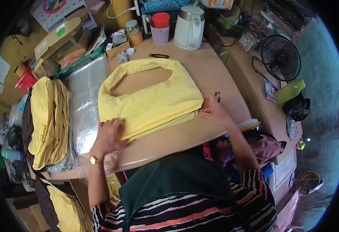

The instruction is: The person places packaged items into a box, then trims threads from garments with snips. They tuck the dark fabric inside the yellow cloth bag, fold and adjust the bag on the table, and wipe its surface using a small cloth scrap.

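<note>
A yellow cloth shoulder bag [154,100] lies flat on the brown tabletop, its strap looped away from me. At its near left corner, my left hand [109,133] is closed on the cloth with curled fingers. My right hand [214,110] pinches the bag's right edge near the lower corner. The lower edge shows a second layer of cloth beneath the upper one. Clear plastic sleeves [86,92] lie to the left of the bag, close to my left hand.
A pile of folded yellow cloth [50,123] sits at the left. Small black snips [158,56] lie beyond the bag. Farther back stand a white electric kettle [189,29] and a cup holder [160,34]. A black fan [280,58] is at the right.
</note>
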